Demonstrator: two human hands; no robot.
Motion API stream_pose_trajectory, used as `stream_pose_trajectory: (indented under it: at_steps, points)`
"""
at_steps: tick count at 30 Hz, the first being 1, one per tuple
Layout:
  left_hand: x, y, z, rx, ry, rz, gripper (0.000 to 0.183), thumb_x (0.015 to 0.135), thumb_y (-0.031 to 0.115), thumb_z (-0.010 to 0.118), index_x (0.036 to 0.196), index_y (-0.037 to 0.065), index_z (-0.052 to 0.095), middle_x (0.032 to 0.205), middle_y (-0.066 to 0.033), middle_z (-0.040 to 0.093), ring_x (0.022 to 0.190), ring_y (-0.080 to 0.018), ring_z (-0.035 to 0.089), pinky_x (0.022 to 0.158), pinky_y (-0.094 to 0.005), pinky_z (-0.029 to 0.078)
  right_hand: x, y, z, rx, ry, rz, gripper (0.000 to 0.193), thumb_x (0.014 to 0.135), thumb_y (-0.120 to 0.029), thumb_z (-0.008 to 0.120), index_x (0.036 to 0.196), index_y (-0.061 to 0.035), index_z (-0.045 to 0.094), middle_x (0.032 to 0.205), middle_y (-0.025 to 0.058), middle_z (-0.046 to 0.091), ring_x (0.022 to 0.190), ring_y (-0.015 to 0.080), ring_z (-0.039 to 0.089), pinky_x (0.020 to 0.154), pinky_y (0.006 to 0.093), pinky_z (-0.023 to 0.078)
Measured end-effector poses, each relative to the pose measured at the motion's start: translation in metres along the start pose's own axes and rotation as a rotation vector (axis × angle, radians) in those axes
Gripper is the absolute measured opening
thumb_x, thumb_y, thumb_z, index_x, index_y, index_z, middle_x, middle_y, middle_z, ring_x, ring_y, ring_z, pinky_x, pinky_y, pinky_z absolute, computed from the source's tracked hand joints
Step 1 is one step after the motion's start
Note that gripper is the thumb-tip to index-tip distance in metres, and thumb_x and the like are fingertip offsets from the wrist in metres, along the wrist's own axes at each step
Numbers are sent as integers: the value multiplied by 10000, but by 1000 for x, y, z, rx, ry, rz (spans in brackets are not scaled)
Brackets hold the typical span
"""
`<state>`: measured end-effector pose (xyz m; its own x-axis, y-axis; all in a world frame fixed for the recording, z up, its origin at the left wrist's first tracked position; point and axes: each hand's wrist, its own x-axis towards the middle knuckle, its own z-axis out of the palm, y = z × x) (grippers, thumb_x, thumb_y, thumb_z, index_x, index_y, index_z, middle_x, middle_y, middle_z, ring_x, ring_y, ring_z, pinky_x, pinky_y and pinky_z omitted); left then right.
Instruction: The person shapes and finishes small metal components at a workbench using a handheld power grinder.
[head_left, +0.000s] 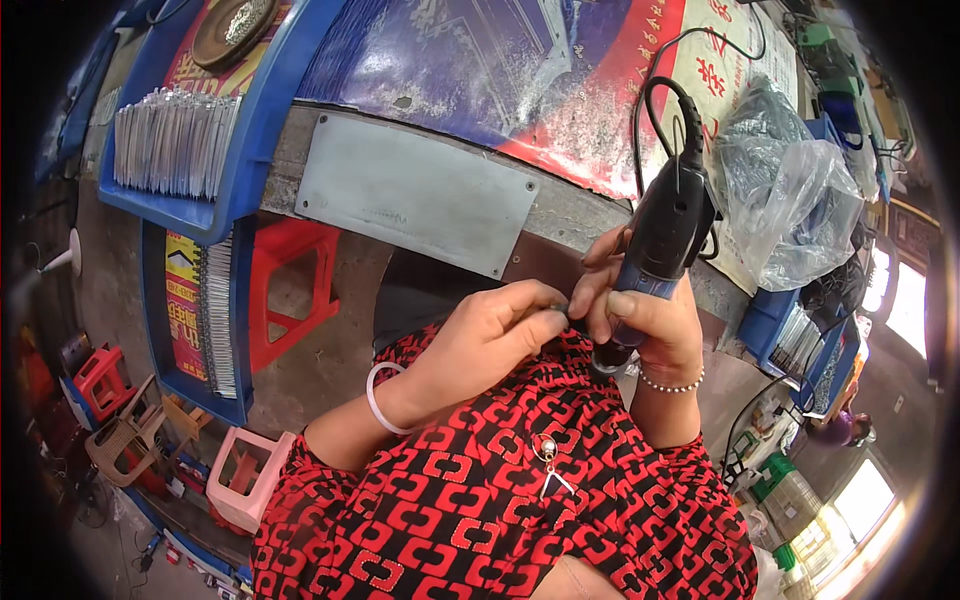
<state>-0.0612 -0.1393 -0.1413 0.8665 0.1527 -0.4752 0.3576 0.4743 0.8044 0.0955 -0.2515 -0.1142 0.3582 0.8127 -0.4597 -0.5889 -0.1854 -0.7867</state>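
Observation:
My right hand [668, 328] is wrapped round a black corded electric screwdriver [672, 222], held upright with its cord at the top and its bluish lower part in my fingers. The tool's dark round nose points down toward my lap. My left hand [495, 335] is closed in a pinch beside the tool, its fingertips meeting those of my right hand. A small dark bit shows between the fingertips, but what it is I cannot make out. A grey metal plate [415, 192], screwed to the bench edge, lies just beyond my left hand.
A blue tray [258, 130] of thin silvery pieces [178, 145] stands at the far left, with another blue bin [240, 330] below it. Clear plastic bags [800, 190] lie at the right, near a looping black cord [640, 130]. A red stool [325, 270] stands beneath the bench.

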Motion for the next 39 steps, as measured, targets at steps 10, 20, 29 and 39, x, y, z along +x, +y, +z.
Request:
stream_pose_trajectory:
  at_steps: [10,20,29,39]
  points:
    - [5,16,5,168,-51,64,132,898,116,541,931,-12,535,711,-34,579,605,-48,482,550,-212,413,-4,8,-7,99,-68,-44,358,709,-71,658,1006,56,504,669,76,595,535,118,558,511,227,439]
    - [11,15,14,151,-111,-19,147,943,143,458,975,13,519,762,-14,566,592,-39,476,533,-177,387,-9,15,-11,60,55,-67,483,671,-202,692,1002,70,470,601,128,532,475,172,519,429,239,420]
    - [20,19,23,56,-113,-31,142,950,131,443,987,14,515,791,-17,572,579,-33,454,528,-168,377,-10,7,-22,172,54,-56,445,681,-170,686,1011,53,487,643,110,575,493,154,543,458,234,440]
    - [16,15,39,-139,-72,-17,149,934,89,447,1033,-1,514,843,-66,579,513,-54,447,450,-157,358,-24,5,-24,217,-52,-96,275,743,-139,711,912,-6,539,665,11,553,538,72,537,483,214,449]
